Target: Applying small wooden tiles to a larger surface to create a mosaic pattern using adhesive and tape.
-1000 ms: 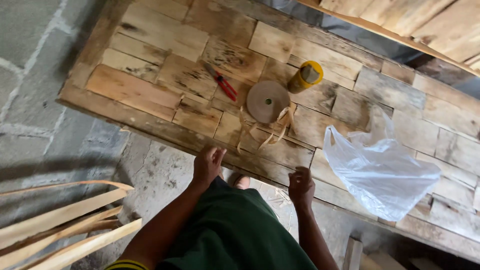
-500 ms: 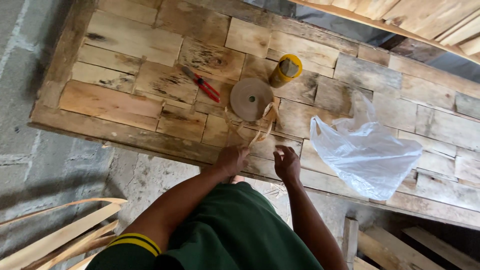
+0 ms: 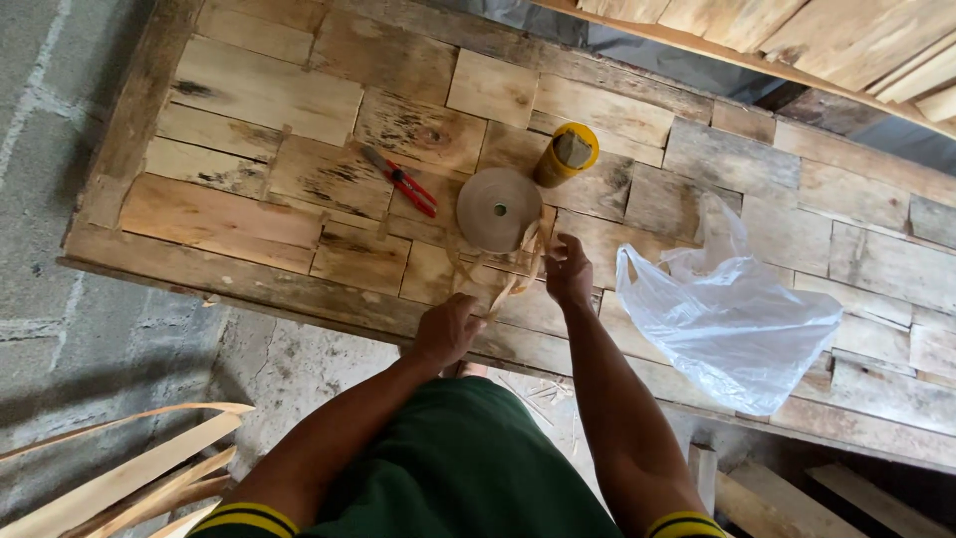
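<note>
Red-handled pliers (image 3: 405, 187) lie on the patchwork wooden table (image 3: 249, 100). Left hand (image 3: 447, 329) closes around the low end of a thin wood strip (image 3: 518, 269); right hand (image 3: 568, 271) pinches its top, just below the brown tape roll (image 3: 498, 208). Yellow can (image 3: 567, 154), then plastic bag (image 3: 737, 319).

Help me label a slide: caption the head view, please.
Both hands, left hand and right hand, grip thin wood strips beside a tape roll on a plank table.
</note>
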